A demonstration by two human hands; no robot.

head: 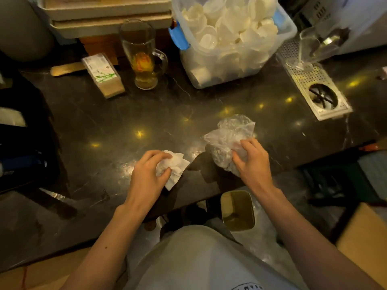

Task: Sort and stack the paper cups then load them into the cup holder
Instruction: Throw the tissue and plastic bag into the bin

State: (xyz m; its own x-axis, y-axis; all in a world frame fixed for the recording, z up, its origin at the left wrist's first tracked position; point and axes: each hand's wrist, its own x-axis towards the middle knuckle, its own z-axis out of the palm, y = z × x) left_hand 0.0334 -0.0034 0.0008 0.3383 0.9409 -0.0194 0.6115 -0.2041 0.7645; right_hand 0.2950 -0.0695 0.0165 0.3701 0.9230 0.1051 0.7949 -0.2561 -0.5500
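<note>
A clear plastic bin with a blue latch stands at the back of the dark counter, filled with several loose white paper cups. My left hand is closed on a crumpled white tissue pressed onto the counter near its front edge. To the right, my right hand grips a crumpled clear plastic bag that rests on the counter. No cup holder is visible.
A tall glass mug of tea and a small box of toothpicks stand at the back left. A metal drip tray with a rinser lies at the right, a glass pitcher on it. A small bin sits below the counter edge.
</note>
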